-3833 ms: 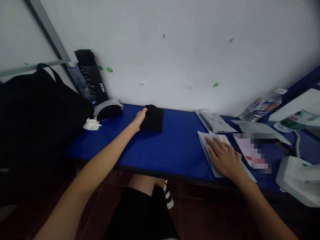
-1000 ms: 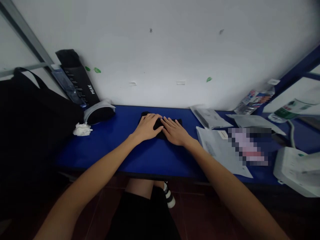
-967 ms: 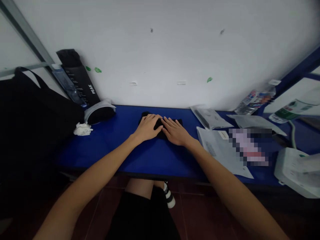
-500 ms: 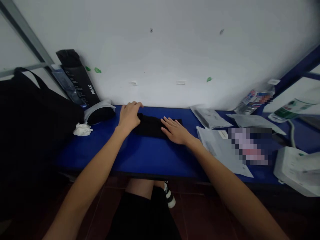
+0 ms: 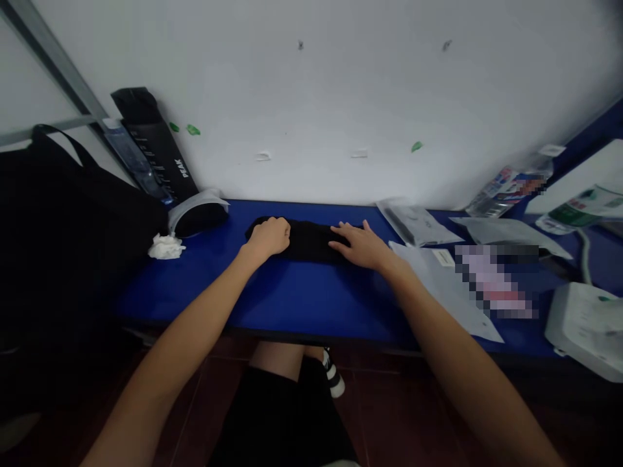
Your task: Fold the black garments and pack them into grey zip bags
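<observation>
Toward the far side of the worktop (image 5: 302, 305), black cloth (image 5: 311, 243) lies as a flat strip, long side running left to right. Left hand (image 5: 268, 237) sits over its left part, fingers curled inward; some cloth shows beyond them on the left and far sides. Cannot tell whether they pinch the fabric. Right hand (image 5: 366, 248) rests at the right end, fingers spread, mostly directed left across the cloth. Stretch between the two hands is uncovered.

Writing: black bottle (image 5: 163, 146), far left, reads "PEAK" in white, with pale scale marks along its side. Near pouch (image 5: 452, 292), right of the right hand, bears a small white label (image 5: 442, 257); print too small to read. Far pouch (image 5: 421, 224) carries faint print, illegible. Clear bottle (image 5: 496, 194), far right: coloured label, partly pixelated. Green-labelled bottle (image 5: 581, 206), farther right: lettering blurred. Pink sheet (image 5: 491, 275) beside the near pouch: heavily pixelated, unreadable.
</observation>
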Motion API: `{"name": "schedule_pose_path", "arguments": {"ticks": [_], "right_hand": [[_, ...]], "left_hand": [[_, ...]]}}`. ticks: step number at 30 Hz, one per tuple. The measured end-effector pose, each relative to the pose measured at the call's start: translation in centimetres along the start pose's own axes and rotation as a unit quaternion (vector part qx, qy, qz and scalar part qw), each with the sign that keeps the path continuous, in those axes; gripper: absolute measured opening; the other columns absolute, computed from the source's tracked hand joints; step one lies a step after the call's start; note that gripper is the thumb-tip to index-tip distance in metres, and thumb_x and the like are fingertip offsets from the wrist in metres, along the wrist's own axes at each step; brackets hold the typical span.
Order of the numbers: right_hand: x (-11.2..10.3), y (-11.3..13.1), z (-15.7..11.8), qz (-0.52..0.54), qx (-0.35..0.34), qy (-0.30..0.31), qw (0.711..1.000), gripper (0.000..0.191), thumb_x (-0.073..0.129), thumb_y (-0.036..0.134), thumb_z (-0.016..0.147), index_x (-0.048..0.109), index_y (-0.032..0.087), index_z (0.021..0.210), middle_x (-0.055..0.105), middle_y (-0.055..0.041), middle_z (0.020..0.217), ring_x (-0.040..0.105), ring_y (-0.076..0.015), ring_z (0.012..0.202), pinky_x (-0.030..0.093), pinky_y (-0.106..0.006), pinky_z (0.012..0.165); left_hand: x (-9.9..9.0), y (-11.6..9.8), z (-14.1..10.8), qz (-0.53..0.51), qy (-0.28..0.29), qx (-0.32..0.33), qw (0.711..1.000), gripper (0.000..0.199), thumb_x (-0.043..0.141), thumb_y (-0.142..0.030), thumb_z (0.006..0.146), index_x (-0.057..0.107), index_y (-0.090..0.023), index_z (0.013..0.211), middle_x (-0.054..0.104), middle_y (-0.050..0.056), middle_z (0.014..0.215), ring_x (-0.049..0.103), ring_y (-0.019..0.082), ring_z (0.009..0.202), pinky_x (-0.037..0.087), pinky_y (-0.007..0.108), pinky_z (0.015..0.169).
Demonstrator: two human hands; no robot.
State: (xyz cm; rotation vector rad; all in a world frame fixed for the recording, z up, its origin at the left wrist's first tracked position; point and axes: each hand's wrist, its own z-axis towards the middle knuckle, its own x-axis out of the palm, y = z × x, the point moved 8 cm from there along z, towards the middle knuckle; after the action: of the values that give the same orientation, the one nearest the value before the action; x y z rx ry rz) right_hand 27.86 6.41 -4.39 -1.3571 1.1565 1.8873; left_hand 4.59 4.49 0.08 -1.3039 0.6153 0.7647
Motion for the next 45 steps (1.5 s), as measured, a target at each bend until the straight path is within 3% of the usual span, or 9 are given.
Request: {"name": "schedule_pose_path", "arguments": {"ticks": [4, 8, 15, 20, 28, 34, 38, 42, 45], "right_hand": [[-0.3, 0.0, -0.4, 0.001, 0.018, 0.018, 1.0, 0.057, 0.053, 0.043, 0.109, 0.057, 0.021, 0.161, 0.047, -0.0163, 0.173, 0.039, -0.0362, 0.164, 0.022, -0.067, 0.135], [-2.3, 0.2, -0.6, -0.018, 0.038, -0.052, 0.998, 0.047, 0.057, 0.022, 0.1, 0.073, 0.019, 0.144, 0.07, -0.0141, 0.152, 0.061, -0.0354, 0.146, 0.041, -0.058, 0.128], [-3.9, -1.3, -0.7, -0.019, 0.072, -0.116, 0.99, 0.038, 0.073, 0.019, 0.078, 0.085, 0.023, 0.114, 0.078, -0.0121, 0.124, 0.07, -0.0368, 0.118, 0.059, -0.051, 0.105], [-3.7, -2.5, -0.5, -0.007, 0.083, -0.126, 0.989, 0.038, 0.07, 0.019, 0.077, 0.085, 0.025, 0.112, 0.08, -0.0091, 0.113, 0.073, -0.0323, 0.108, 0.06, -0.046, 0.1], [-4.1, -2.2, -0.8, 0.028, 0.104, -0.127, 0.986, 0.038, 0.067, 0.012, 0.072, 0.086, 0.024, 0.103, 0.083, -0.008, 0.102, 0.075, -0.0307, 0.101, 0.061, -0.044, 0.093], [-3.7, -2.0, -0.6, 0.044, 0.059, -0.081, 0.994, 0.021, 0.07, 0.015, 0.068, 0.079, 0.025, 0.083, 0.075, -0.0029, 0.084, 0.069, -0.0244, 0.085, 0.057, -0.038, 0.083], [-6.1, -2.2, -1.1, 0.047, 0.062, -0.209, 0.975, 0.011, 0.071, 0.022, 0.075, 0.076, 0.023, 0.085, 0.068, -0.0053, 0.083, 0.065, -0.026, 0.084, 0.055, -0.042, 0.086], [-7.8, -3.1, -2.1, 0.115, 0.107, -0.317, 0.935, 0.04, 0.066, 0.024, 0.086, 0.068, 0.02, 0.127, 0.067, -0.0011, 0.074, 0.066, -0.0259, 0.073, 0.056, -0.046, 0.088], [-7.1, -2.7, -1.6, 0.154, 0.078, -0.296, 0.94, 0.045, 0.065, 0.023, 0.09, 0.064, 0.024, 0.135, 0.078, -0.0045, 0.09, 0.071, -0.0269, 0.079, 0.059, -0.045, 0.089]], "left_hand": [[-0.2, 1.0, 0.4, 0.07, 0.056, -0.041, 0.995, 0.031, 0.071, -0.006, 0.08, 0.061, -0.021, 0.054, 0.066, 0.012, 0.069, 0.075, 0.039, 0.093, 0.056, 0.052, 0.098], [-0.8, 0.1, 0.2, 0.219, 0.043, -0.035, 0.974, 0.017, 0.062, -0.007, 0.088, 0.073, -0.018, 0.08, 0.076, 0.018, 0.098, 0.075, 0.04, 0.105, 0.057, 0.052, 0.097], [-0.5, -3.5, -0.2, 0.166, -0.022, 0.181, 0.969, 0.02, 0.062, -0.018, 0.101, 0.075, -0.021, 0.115, 0.076, 0.01, 0.124, 0.067, 0.032, 0.124, 0.052, 0.048, 0.109], [1.0, -2.6, 0.3, 0.167, 0.022, 0.174, 0.97, 0.018, 0.07, -0.024, 0.101, 0.078, -0.021, 0.117, 0.075, 0.01, 0.128, 0.066, 0.033, 0.124, 0.049, 0.051, 0.112], [0.5, -2.6, 0.3, 0.131, 0.012, 0.176, 0.976, 0.008, 0.073, -0.02, 0.095, 0.081, -0.02, 0.093, 0.074, 0.01, 0.109, 0.07, 0.026, 0.097, 0.054, 0.042, 0.091], [0.4, -2.3, -0.2, 0.099, 0.145, 0.144, 0.974, 0.006, 0.076, -0.021, 0.083, 0.081, -0.023, 0.082, 0.071, 0.0, 0.068, 0.065, 0.019, 0.063, 0.048, 0.035, 0.066], [-1.0, -2.7, 0.1, 0.064, 0.065, 0.146, 0.985, 0.009, 0.073, -0.023, 0.087, 0.082, -0.024, 0.088, 0.071, 0.0, 0.063, 0.068, 0.02, 0.062, 0.053, 0.035, 0.069], [-2.8, -2.9, 0.0, -0.073, -0.079, 0.146, 0.984, 0.024, 0.068, -0.024, 0.097, 0.076, -0.021, 0.12, 0.083, 0.004, 0.088, 0.078, 0.02, 0.082, 0.061, 0.034, 0.083], [-1.9, -3.3, -0.1, -0.089, -0.051, 0.174, 0.979, 0.029, 0.07, -0.023, 0.098, 0.072, -0.021, 0.127, 0.085, 0.006, 0.105, 0.08, 0.021, 0.097, 0.063, 0.035, 0.092]]}}
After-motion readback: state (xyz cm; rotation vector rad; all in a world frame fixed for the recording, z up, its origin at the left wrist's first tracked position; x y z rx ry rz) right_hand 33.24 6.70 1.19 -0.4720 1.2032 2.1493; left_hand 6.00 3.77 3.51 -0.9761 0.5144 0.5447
